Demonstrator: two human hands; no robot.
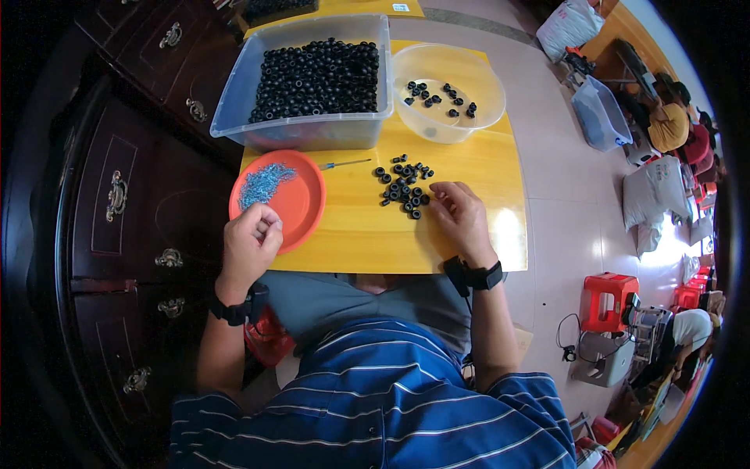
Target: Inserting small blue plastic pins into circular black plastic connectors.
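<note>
My left hand [254,238] is over the near left rim of an orange plate [301,223], its thumb and fingers pressed together. Whatever they pinch is too small to make out. On the plate lies a heap of small, thin, bluish-silver metal pieces [266,184], just beyond my fingertips. My right hand [462,217] rests at the right side of a loose group of small black ring-shaped parts [402,187] on the yellow table [351,242]. Its fingers are bent, with a gap between thumb and forefinger, and nothing shows between them. A slim screwdriver [344,164] lies beyond the plate.
A large translucent bin [312,134] full of black parts [320,78] stands at the far left of the table. Beside it is a round clear tub [488,117] holding several black pieces. Dark wooden drawers [117,195] close off the left. A red stool [609,301] stands on the floor.
</note>
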